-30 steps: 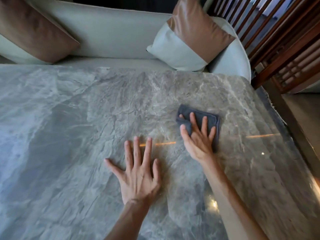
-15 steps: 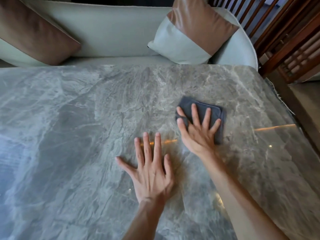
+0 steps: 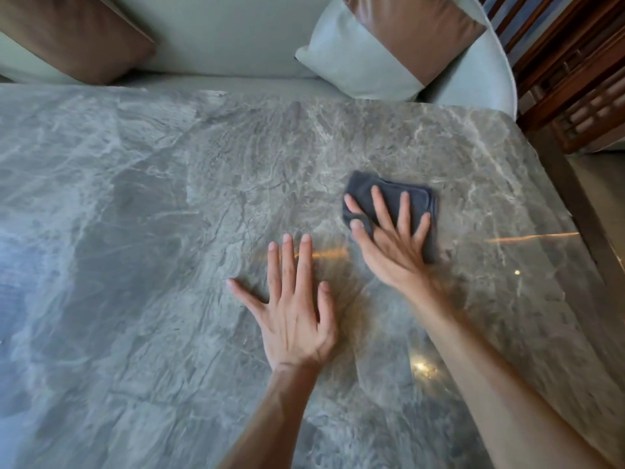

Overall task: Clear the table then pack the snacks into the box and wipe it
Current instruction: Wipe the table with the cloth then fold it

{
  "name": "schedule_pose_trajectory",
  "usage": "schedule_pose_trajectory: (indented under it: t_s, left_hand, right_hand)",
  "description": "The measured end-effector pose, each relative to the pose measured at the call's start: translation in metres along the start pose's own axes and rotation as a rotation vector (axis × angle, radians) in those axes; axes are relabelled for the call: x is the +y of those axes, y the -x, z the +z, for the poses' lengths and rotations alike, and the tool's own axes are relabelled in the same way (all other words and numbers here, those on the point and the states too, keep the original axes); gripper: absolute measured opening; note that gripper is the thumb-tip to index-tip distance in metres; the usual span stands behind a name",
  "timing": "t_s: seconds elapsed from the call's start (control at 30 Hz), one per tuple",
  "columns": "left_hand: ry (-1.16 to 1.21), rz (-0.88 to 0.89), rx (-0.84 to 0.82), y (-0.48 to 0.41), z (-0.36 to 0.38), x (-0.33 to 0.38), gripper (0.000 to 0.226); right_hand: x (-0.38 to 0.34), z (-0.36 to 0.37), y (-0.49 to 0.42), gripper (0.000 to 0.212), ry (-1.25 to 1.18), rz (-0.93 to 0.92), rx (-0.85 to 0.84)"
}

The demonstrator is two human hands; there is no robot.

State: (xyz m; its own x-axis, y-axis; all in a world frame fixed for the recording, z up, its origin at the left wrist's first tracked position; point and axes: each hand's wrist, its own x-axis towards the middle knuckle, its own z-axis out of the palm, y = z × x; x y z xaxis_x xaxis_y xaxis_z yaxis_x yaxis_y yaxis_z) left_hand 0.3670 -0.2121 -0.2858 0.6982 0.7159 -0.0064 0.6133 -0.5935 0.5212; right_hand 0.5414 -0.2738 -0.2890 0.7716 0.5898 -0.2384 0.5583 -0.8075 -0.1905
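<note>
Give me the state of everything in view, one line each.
left hand, flat on the table, fingers spread.
right hand, pressing the cloth, fingers straight.
cloth, folded, flat on the table under the right hand.
table, glossy, reflecting lights.
right cushion, propped on the sofa.

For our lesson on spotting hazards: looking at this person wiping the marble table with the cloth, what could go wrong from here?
1. The cloth is small and folded under the right hand; wide stretches of the table could be missed.
2. The left hand lies flat on the glossy top and may leave fresh prints.
</note>
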Motion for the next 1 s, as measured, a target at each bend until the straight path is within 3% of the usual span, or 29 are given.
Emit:
schedule_pose_trajectory:
  t_s: [0.17, 0.23, 0.33, 0.47, 0.53, 0.6, 0.7, 1.0]
  left_hand:
    - [0.047, 0.019, 0.009, 0.005, -0.002, -0.003, 0.065]
    - [0.030, 0.012, -0.001, 0.005, -0.002, -0.002, 0.065]
    - [-0.006, -0.004, -0.024, 0.003, 0.001, -0.001, 0.065]
    - [-0.039, -0.017, -0.021, 0.002, 0.007, -0.001, 0.064]
    - [-0.038, -0.031, -0.031, 0.002, 0.007, -0.001, 0.065]
    - [-0.030, -0.039, -0.038, 0.001, 0.005, -0.001, 0.066]
    - [-0.029, -0.046, -0.037, 0.002, 0.004, -0.001, 0.066]
    - [-0.096, -0.018, -0.046, 0.000, 0.005, 0.000, 0.067]
  right_hand:
    - [-0.005, 0.022, 0.082, 0.052, 0.219, -0.390, 0.058]
    - [0.020, 0.026, 0.121, 0.051, 0.258, -0.447, 0.028]
    - [0.050, 0.014, 0.108, 0.049, 0.265, -0.296, 0.017]
    - [0.021, -0.006, 0.008, 0.048, 0.006, 0.067, 0.032]
    - [-0.002, -0.004, -0.003, 0.050, 0.008, -0.020, 0.022]
    - [-0.006, 0.009, 0.031, 0.051, 0.147, -0.230, 0.069]
    - [0.033, 0.022, 0.094, 0.051, 0.272, -0.383, 0.098]
    - [0.081, -0.011, 0.032, 0.051, 0.166, -0.039, 0.098]
